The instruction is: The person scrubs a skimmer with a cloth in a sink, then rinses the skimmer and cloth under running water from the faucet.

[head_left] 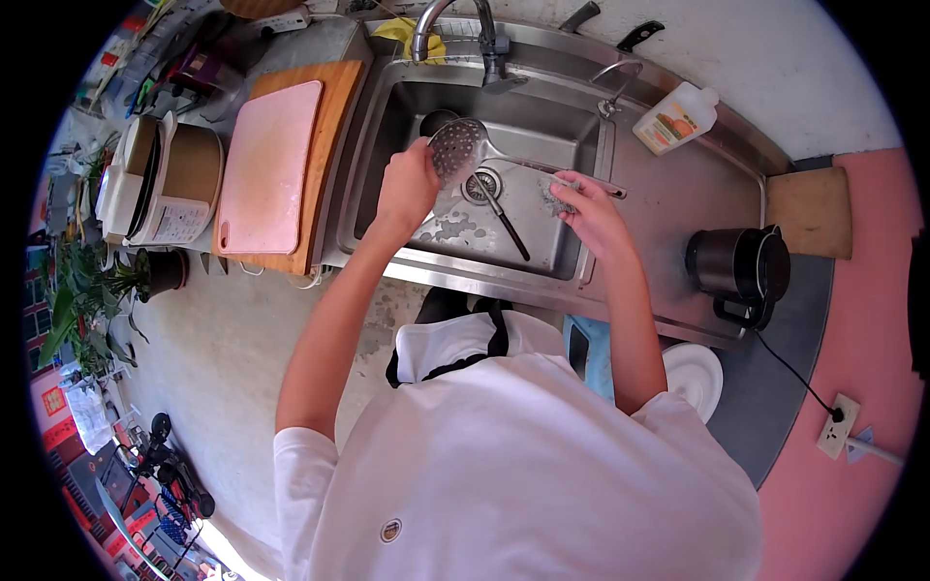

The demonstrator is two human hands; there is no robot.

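Half hides a dark round utensil (439, 121) in the sink (554, 237) behind the perforated metal skimmer (458, 147), held above the sink by its rim in curled left fingers (423, 163). In right fingers (585, 190), clasps a wiry grey scourer (556, 199), masking part of the skimmer's slender handle (521, 163).

Bright, soft light. Glints on steel sink (550, 234) and faucet (494, 66). Floor (232, 387) blown out at lower left. Strong fisheye bend, black corners, bluish rim fringe. Left hand (409, 186), right hand (593, 211) fairly crisp; far-left plants (64, 312) soft.
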